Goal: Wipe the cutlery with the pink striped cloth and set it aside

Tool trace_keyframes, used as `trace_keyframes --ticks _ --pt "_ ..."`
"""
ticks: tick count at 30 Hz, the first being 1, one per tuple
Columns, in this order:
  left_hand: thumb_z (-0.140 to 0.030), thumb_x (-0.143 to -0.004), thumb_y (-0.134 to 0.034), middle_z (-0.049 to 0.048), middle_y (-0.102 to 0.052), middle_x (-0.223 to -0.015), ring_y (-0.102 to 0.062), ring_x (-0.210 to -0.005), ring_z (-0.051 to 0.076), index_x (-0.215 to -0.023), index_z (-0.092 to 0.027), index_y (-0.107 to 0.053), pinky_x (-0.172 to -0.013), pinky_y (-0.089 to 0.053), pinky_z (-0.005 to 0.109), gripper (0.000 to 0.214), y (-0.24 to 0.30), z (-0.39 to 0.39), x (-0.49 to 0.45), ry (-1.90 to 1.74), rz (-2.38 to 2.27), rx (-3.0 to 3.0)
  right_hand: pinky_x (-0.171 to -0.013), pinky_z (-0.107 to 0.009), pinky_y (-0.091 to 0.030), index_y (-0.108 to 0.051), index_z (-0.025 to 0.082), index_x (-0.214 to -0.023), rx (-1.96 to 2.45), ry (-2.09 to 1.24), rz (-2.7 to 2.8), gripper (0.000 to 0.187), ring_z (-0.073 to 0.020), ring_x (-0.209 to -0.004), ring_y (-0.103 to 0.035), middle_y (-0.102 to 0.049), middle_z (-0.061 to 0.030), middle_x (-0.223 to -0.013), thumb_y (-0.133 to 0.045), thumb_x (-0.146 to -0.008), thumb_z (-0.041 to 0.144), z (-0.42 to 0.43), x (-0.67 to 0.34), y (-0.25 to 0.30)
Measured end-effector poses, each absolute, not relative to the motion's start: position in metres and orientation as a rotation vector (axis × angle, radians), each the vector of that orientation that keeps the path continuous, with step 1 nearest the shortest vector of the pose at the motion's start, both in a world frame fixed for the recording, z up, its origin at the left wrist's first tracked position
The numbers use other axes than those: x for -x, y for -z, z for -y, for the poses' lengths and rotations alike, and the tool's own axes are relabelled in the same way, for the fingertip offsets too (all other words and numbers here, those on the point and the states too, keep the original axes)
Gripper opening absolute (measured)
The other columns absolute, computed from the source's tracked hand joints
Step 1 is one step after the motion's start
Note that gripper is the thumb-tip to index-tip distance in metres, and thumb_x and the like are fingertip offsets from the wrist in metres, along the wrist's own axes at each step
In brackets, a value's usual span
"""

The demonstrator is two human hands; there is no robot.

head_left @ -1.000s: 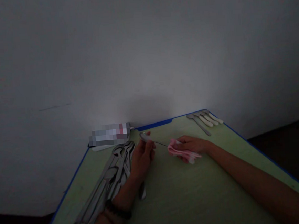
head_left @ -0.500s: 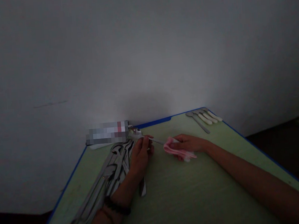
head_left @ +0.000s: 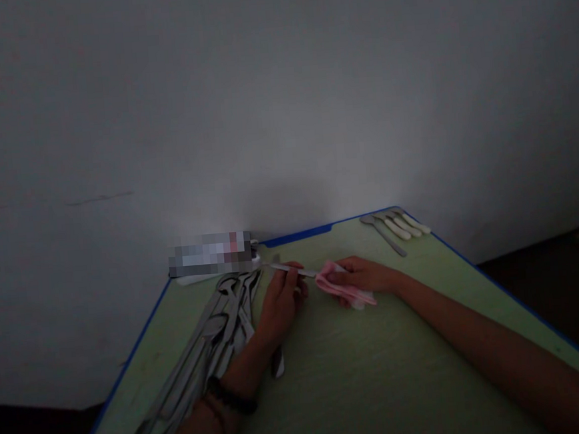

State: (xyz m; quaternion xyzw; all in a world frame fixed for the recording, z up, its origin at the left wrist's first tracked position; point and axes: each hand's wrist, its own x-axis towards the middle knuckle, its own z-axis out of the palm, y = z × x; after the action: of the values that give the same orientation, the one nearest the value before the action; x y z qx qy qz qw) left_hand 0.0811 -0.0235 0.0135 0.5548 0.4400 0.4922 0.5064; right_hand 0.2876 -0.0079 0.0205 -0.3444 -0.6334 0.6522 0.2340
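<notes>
In the head view, my left hand pinches a metal spoon partway along its length, above the table. Its bowl end points left and shows only narrowly past my fingers. My right hand is closed around a folded pink cloth, which wraps the spoon's other end and hides it. Beside and partly under my left forearm lies a pile of metal cutlery, spoons among it. One utensil's end sticks out to the right of my left wrist.
At the table's far right corner, a metal spoon lies beside several white-handled utensils. A blurred-out white object sits at the far left edge. The wall stands directly behind the blue-edged table.
My left hand has shifted slightly right, closer to the cloth. The spoon has turned, so its bowl now shows narrower. My right hand has barely moved.
</notes>
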Motion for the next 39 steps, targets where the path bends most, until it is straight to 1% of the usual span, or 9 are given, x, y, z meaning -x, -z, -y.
trace_keyframes --ticks 4,6,11,15,18,24,28,33,39 --pt "-0.047 -0.085 -0.046 -0.0011 -0.056 -0.075 -0.056 -0.055 0.011 -0.086 -0.02 -0.047 -0.038 -0.039 0.017 0.027 -0.017 0.023 -0.081 -1.274 -1.01 -1.238 -0.048 -0.02 -0.044 -0.058 0.015 -0.084 0.906 -1.778 1.42 0.038 -0.01 -0.05 -0.057 -0.062 0.0005 -0.063 -0.055 -0.079 0.052 0.004 -0.287 -0.016" --pt "-0.048 -0.085 -0.045 0.0005 -0.059 -0.079 -0.057 -0.055 0.011 -0.084 -0.019 -0.045 -0.039 -0.041 0.019 0.029 -0.02 0.025 -0.082 -1.24 -0.99 -1.251 -0.055 -0.022 -0.048 -0.059 0.015 -0.088 0.832 -1.759 1.151 0.039 -0.0117 -0.058 -0.061 -0.065 -0.0017 -0.068 -0.051 -0.082 0.052 0.0 -0.286 -0.015" --pt "-0.048 -0.087 -0.041 -0.0051 -0.054 -0.053 -0.044 -0.038 0.007 -0.079 -0.018 -0.046 -0.037 -0.036 0.017 0.032 -0.022 0.031 -0.084 -1.015 -1.033 -1.425 -0.074 -0.025 -0.05 -0.057 0.021 -0.107 0.515 -1.77 0.654 0.038 -0.0105 -0.07 -0.062 -0.067 -0.0004 -0.08 -0.035 -0.091 0.048 -0.004 -0.282 -0.023" --pt "-0.048 -0.09 -0.035 -0.0079 -0.048 -0.047 -0.04 -0.035 0.007 -0.084 -0.019 -0.047 -0.036 -0.032 0.016 0.031 -0.019 0.032 -0.083 -0.932 -1.026 -1.493 -0.075 -0.023 -0.05 -0.059 0.022 -0.101 0.49 -1.74 0.5 0.035 -0.0101 -0.075 -0.061 -0.067 0.0007 -0.085 -0.033 -0.092 0.044 -0.008 -0.28 -0.021" --pt "-0.048 -0.091 -0.033 -0.0091 -0.042 -0.045 -0.037 -0.035 0.007 -0.085 -0.02 -0.046 -0.036 -0.029 0.016 0.032 -0.019 0.032 -0.082 -0.962 -1.013 -1.505 -0.07 -0.025 -0.05 -0.06 0.02 -0.092 0.663 -1.756 0.48 0.03 -0.012 -0.074 -0.061 -0.067 -0.0023 -0.082 -0.04 -0.091 0.042 -0.011 -0.282 -0.013" --pt "-0.045 -0.092 -0.032 -0.0092 -0.039 -0.046 -0.037 -0.038 0.007 -0.085 -0.018 -0.05 -0.04 -0.029 0.017 0.033 -0.023 0.036 -0.084 -0.823 -1.05 -1.682 -0.086 -0.034 -0.046 -0.059 0.021 -0.099 0.588 -1.813 0.76 0.021 -0.0152 -0.087 -0.063 -0.067 -0.005 -0.098 -0.055 -0.084 0.035 -0.009 -0.284 -0.007" --pt "-0.043 -0.092 -0.031 -0.0082 -0.041 -0.046 -0.04 -0.041 0.009 -0.083 -0.017 -0.053 -0.045 -0.032 0.019 0.035 -0.028 0.038 -0.086 -0.745 -1.128 -1.819 -0.088 -0.036 -0.045 -0.061 0.02 -0.097 0.533 -1.843 0.949 0.022 -0.016 -0.087 -0.063 -0.067 -0.0045 -0.097 -0.062 -0.079 0.032 -0.004 -0.285 -0.007" --pt "-0.042 -0.092 -0.03 -0.0073 -0.043 -0.047 -0.043 -0.044 0.011 -0.082 -0.017 -0.055 -0.048 -0.034 0.021 0.036 -0.03 0.038 -0.088 -0.661 -1.177 -1.937 -0.088 -0.036 -0.046 -0.063 0.016 -0.093 0.51 -1.846 1.02 0.022 -0.0155 -0.085 -0.063 -0.068 -0.0047 -0.09 -0.067 -0.073 0.025 -0.001 -0.285 -0.009" --pt "-0.038 -0.092 -0.032 -0.0034 -0.052 -0.059 -0.051 -0.056 0.012 -0.089 -0.017 -0.061 -0.056 -0.036 0.022 0.036 -0.029 0.039 -0.089 -0.591 -1.192 -2.127 -0.079 -0.027 -0.049 -0.065 0.014 -0.086 0.63 -1.731 0.819 0.013 -0.0115 -0.077 -0.063 -0.068 -0.0022 -0.083 -0.065 -0.074 0.018 -0.004 -0.279 -0.006"
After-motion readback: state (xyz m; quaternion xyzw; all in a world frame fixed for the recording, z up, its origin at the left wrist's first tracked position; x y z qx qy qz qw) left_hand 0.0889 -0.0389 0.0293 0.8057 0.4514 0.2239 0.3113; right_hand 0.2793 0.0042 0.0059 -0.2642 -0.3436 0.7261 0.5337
